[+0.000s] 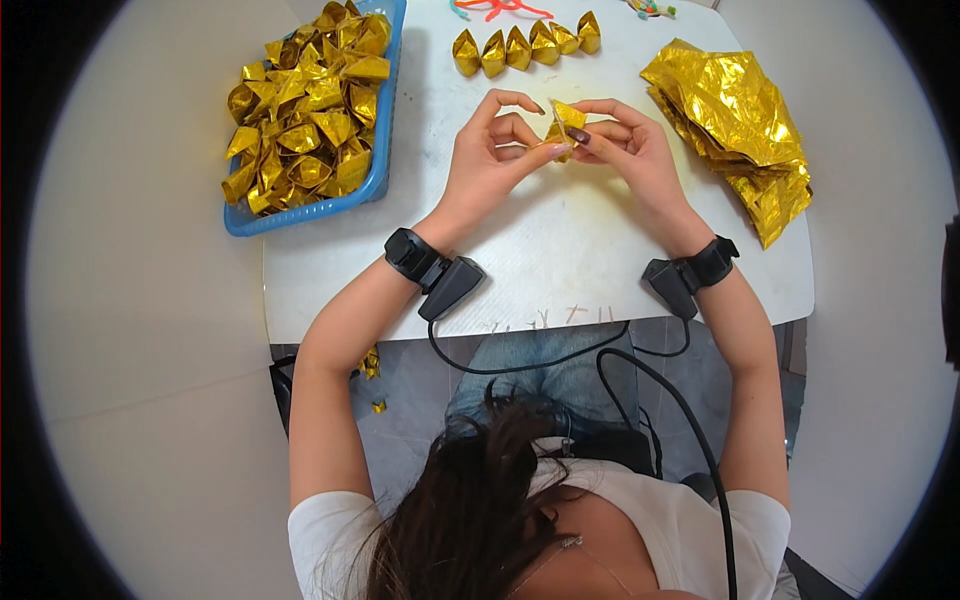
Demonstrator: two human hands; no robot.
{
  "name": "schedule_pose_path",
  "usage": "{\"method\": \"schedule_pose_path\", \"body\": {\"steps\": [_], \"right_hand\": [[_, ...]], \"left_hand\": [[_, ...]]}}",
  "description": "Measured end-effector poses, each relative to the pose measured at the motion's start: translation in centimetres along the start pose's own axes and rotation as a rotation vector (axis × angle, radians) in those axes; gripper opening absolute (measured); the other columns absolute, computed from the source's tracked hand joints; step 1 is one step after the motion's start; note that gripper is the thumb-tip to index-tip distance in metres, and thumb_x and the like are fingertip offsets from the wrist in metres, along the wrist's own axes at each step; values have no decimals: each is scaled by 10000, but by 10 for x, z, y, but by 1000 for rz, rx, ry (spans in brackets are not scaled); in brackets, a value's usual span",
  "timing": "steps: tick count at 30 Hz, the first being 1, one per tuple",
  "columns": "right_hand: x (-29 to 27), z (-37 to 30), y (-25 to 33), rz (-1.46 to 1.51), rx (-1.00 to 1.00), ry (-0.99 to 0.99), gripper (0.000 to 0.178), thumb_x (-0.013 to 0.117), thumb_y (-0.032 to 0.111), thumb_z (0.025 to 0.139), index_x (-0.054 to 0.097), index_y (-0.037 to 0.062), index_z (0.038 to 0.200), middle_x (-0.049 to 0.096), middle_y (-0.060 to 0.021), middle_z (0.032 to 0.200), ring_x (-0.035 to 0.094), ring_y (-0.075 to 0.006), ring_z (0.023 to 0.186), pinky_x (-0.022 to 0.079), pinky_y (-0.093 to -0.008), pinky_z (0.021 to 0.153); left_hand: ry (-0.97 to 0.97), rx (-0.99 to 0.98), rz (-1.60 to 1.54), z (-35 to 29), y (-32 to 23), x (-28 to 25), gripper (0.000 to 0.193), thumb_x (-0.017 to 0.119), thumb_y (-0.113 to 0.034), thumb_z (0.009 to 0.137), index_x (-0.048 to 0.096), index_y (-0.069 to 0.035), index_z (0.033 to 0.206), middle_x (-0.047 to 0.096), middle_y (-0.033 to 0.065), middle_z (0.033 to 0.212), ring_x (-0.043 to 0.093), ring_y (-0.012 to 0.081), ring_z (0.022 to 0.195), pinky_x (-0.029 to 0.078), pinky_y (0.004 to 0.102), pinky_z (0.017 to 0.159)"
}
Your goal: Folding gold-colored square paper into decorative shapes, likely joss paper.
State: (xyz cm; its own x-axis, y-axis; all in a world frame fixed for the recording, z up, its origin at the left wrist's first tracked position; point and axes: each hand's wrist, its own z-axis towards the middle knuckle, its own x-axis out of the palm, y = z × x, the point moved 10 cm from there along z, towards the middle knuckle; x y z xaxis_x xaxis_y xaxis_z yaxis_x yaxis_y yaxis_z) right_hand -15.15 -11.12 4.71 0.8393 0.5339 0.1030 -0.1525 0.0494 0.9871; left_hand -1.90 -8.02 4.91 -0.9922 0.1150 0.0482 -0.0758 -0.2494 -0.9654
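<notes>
Above the middle of the table, both my hands pinch a small, partly folded gold foil paper (569,116). My left hand (487,155) grips its lower edge between thumb and fingertips, with the other fingers curled above. From the other side, my right hand (640,150) holds it between thumb and fingers, which cover part of the fold. Just beyond my hands stands a row of several folded gold paper ingots (518,48). To the right of my right hand lies a loose stack of flat gold foil sheets (725,110).
At the left a blue plastic basket (310,211) is heaped with gold paper ingots (310,120). Red and blue cords (500,8) lie at the table's far edge. Black cables (530,370) run from my wrist devices across the white table's (560,260) near edge. Gold scraps (378,407) are on the floor.
</notes>
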Motion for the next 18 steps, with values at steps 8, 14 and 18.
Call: {"method": "schedule_pose_path", "body": {"steps": [8, 14, 18], "right_hand": [[-4, 3, -3, -91, -69, 3, 281, 628, 56, 858, 607, -3, 1132, 665, -45, 940, 625, -79, 806, 492, -215, 724], [-14, 3, -10, -123, -53, -84, 272, 679, 54, 818, 625, 4, 1080, 664, -40, 932, 604, -37, 711, 477, -174, 639], [-15, -2, -21, -46, 80, -157, 194, 704, 60, 802, 629, 14, 975, 667, -35, 882, 589, -23, 648, 464, -162, 583]], "left_hand": [[129, -183, -183, -1, 20, 19, 303, 675, -65, 845, 486, -31, 1080, 684, 90, 863, 661, 126, 847, 511, 247, 751], [56, -182, -20, 0, 22, 5, 234, 685, -66, 838, 530, -29, 1010, 701, 136, 908, 673, 155, 865, 525, 251, 775], [79, -168, -17, -1, 22, 7, 221, 684, -58, 837, 533, -34, 997, 700, 149, 904, 676, 149, 855, 532, 245, 766]]}}
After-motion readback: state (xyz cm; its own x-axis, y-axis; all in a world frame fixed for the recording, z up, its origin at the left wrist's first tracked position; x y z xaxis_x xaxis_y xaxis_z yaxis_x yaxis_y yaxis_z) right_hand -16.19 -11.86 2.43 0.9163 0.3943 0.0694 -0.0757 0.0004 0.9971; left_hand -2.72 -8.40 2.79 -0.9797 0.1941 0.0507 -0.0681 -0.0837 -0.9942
